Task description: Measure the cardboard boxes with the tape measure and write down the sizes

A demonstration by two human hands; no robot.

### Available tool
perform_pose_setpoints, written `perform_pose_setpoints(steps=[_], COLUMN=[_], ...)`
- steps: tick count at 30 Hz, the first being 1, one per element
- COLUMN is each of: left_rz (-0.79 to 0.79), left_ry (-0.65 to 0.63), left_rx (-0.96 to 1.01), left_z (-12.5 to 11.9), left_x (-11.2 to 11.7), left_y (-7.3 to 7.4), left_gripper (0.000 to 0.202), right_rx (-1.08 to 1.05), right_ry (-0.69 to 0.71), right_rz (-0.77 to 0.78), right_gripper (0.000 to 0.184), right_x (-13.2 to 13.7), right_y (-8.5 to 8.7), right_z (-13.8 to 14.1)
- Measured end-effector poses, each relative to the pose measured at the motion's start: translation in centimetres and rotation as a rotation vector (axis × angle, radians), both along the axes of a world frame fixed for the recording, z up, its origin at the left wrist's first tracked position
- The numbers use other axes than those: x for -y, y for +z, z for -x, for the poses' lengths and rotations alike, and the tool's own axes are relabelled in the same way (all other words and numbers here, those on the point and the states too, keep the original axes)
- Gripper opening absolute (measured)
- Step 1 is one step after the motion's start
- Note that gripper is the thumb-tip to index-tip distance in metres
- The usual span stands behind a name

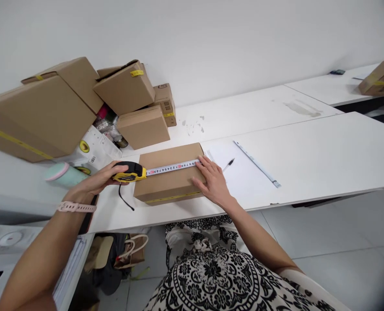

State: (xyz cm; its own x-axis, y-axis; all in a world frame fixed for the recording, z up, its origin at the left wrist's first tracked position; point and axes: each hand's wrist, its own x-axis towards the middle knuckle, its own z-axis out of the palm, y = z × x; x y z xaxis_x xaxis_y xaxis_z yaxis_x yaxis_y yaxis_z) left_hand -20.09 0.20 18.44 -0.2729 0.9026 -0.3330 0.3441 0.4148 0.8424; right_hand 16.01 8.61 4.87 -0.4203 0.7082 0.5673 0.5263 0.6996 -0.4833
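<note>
A flat cardboard box (169, 183) lies on the white table (308, 155) in front of me. My left hand (99, 179) is closed round a yellow and black tape measure (128, 172) held at the box's left edge. Its white tape (172, 167) is stretched across the top of the box. My right hand (213, 181) rests on the box's right end, fingers flat and pressing the tape's end at the right edge. A pink watch strap sits on my left wrist.
Several cardboard boxes (81, 103) are piled at the back left, with a mint cup (62, 173) beside them. A sheet of paper (240, 172), a pen (229, 163) and a metal ruler (256, 163) lie right of the box. Another box (381, 77) sits far right.
</note>
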Motion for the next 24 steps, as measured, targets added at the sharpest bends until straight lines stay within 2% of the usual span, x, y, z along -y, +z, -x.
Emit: perform_pose_setpoints(steps=[3,6,13,17,24], left_rz=[0.011,-0.001,0.004,-0.002,0.013], left_ry=[0.039,0.064,0.17,0.208,0.219], left_rx=[0.031,0.038,0.07,0.072,0.064], left_z=[0.1,0.5,4.1,5.2,4.7], left_x=[0.2,0.6,2.6,3.5,3.5], left_y=[0.2,0.4,-0.7,-1.1,-0.6], left_gripper=[0.064,0.062,0.051,0.049,0.046], right_rx=[0.074,0.086,0.054,0.035,0.013], right_ry=[-0.04,-0.058,-0.063,-0.043,0.014], right_rz=[-0.095,-0.152,-0.186,-0.164,-0.041], right_gripper=[0.048,0.045,0.042,0.041,0.044], right_x=[-0.3,-0.4,-0.3,-0.3,-0.3], right_y=[-0.4,-0.6,-0.8,-0.8,-0.5], right_z=[0.2,0.1,0.2,0.3,0.1])
